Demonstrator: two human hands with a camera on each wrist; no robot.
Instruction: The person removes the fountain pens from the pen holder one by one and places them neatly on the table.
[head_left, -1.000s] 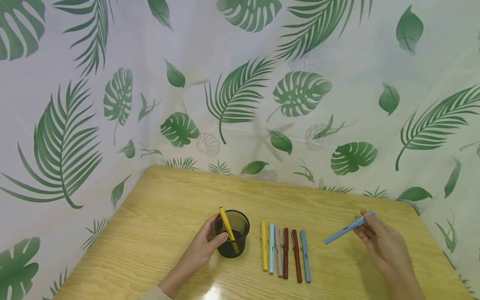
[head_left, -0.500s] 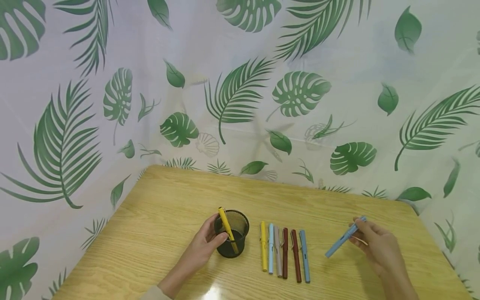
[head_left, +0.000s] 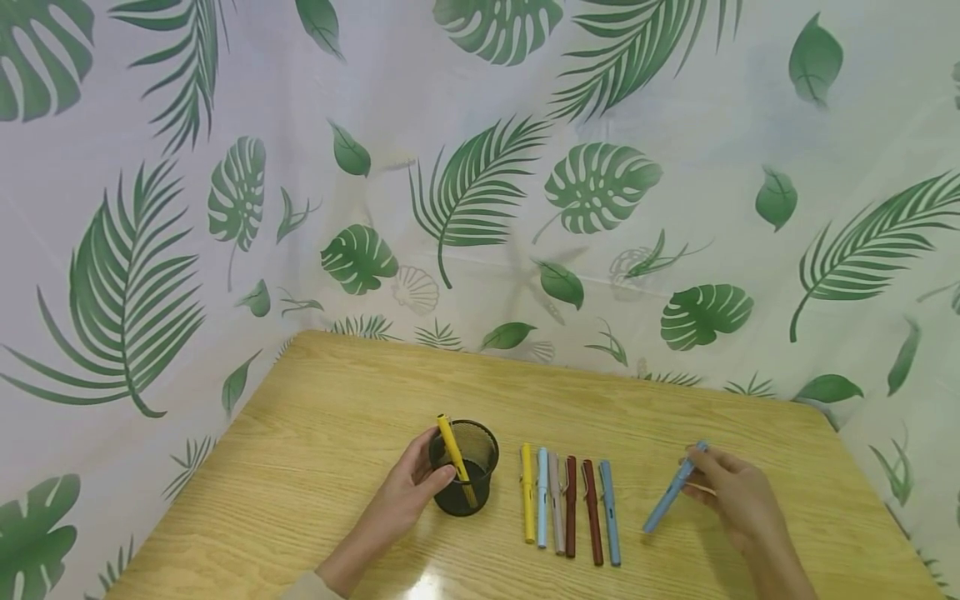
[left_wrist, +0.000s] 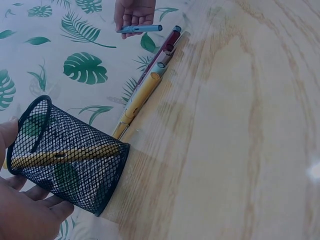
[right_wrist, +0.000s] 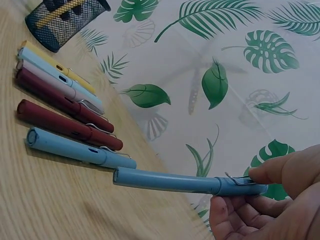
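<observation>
My left hand (head_left: 405, 492) grips the black mesh pen cup (head_left: 480, 492) from its left side, thumb at the rim. A yellow pen (head_left: 452, 446) leans inside the cup, its top end sticking out above the rim. To the right, my right hand (head_left: 738, 496) pinches a blue pen (head_left: 670, 496) by its clip end between thumb and fingers. That pen slants down to the left, its lower end close over the table. In the right wrist view the thumb presses beside the metal clip of the held blue pen (right_wrist: 170, 181).
Between the hands several pens lie side by side: a yellow pen (head_left: 528, 492), a light blue pen (head_left: 542, 500), a greyish pen (head_left: 556, 504), two dark red pens (head_left: 593, 512) and a blue pen (head_left: 611, 512). The wooden table (head_left: 360, 400) meets a leaf-patterned cloth (head_left: 480, 317) behind.
My right hand has moved left and lower with the blue pen, which now slants more steeply and is nearer the row. The left hand and cup have stayed in place.
</observation>
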